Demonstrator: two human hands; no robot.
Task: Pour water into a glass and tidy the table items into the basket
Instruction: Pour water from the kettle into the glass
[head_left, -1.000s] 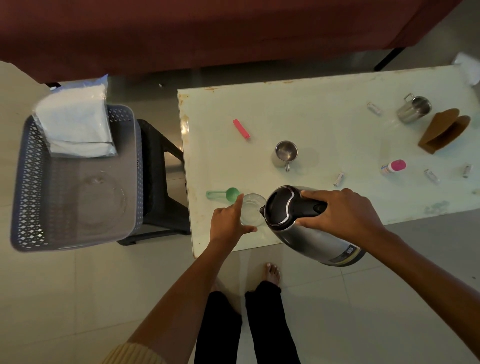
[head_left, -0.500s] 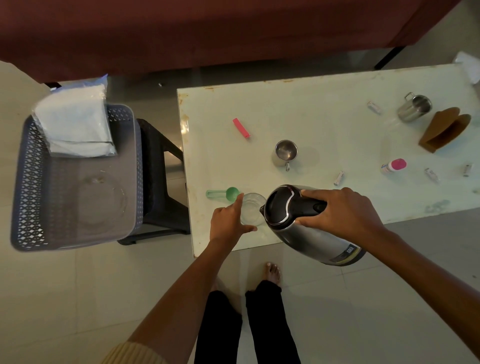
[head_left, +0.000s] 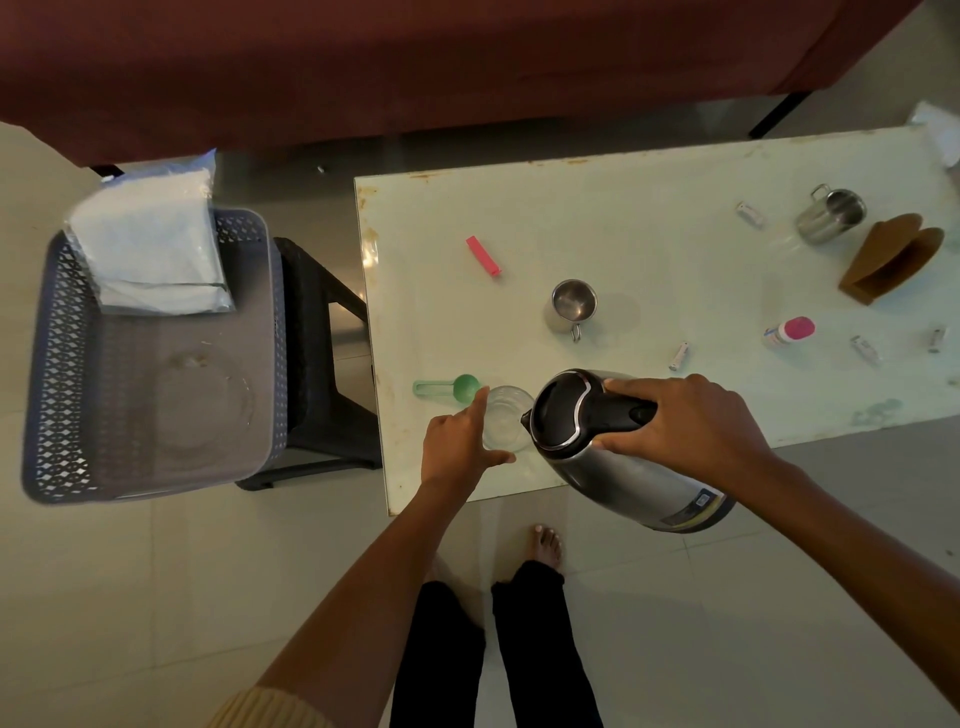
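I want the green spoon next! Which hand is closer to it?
Left. The left hand holds the glass, its forefinger tip almost at the green spoon. The right hand grips the kettle handle, beyond the glass from the spoon.

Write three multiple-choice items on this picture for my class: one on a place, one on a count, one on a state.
1. Where does the basket stand?
A. on the table
B. on a stool left of the table
C. under the table

2. How many steel mugs stand on the table?
A. one
B. two
C. four

3. How is the kettle held?
A. upright
B. lid open
C. tilted, spout at the glass

Key: 1 B, it sits beside the table's left edge. 2 B, one mug mid-table, another far right. 3 C, the right hand tips it toward the glass, which the left hand steadies.
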